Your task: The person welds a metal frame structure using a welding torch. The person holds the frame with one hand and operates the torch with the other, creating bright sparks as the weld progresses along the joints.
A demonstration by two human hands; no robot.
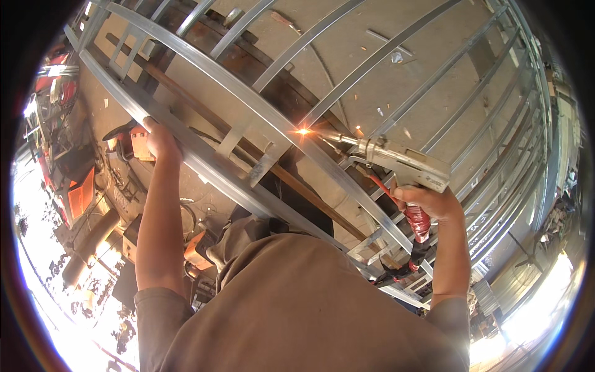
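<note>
So the biggest thing is the dusty concrete floor [446,43], showing through the gaps and dotted with small scraps. Above it sits a big silvery metal frame [248,97], long rails with a whole row of crossbars branching off toward the upper right. It fills most of the view and runs right past the person's front, all bowed by the fisheye. Below the rails there's a long brown bar [316,197] going roughly the same way, slanting from upper left to lower right.

Then there's the welding torch [409,164], a pale boxy body with a thin metal nozzle, right of center, pointing left at the frame's middle rail. The right hand [429,201] has its fingers clamped around the torch's grip end. The left hand [162,137] is over on the rail closest to the person, touching it; most of its fingers are hidden, so I can't tell how far they wrap round. A shiny red wrapped section [418,223] hangs just below the right hand.

Smallest of all, a bright orange spark [304,131] glows just beside the nozzle tip, on the middle rail where a crossbar meets it.
</note>
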